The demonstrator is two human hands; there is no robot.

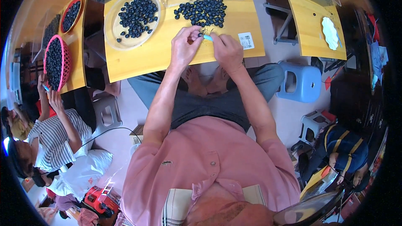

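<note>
Head view: small dark round piece (200, 35) pinched in fingertips of left hand (184, 48), over near part of yellow table (125, 67). Blue tool (208, 38), grasped by right hand (228, 50), just right of it, long axis roughly left-right; contact unclear. Dark pile (206, 8) beyond, farther off.

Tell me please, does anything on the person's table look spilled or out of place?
Brown crumbs are scattered near the left hand, and dark round pieces lie loose on the table, outside the round tray.

Bare hands (183, 49) close together, fingers (190, 30) curled inward, forearms (164, 94) angled forward, elbows (266, 127) bent.
</note>
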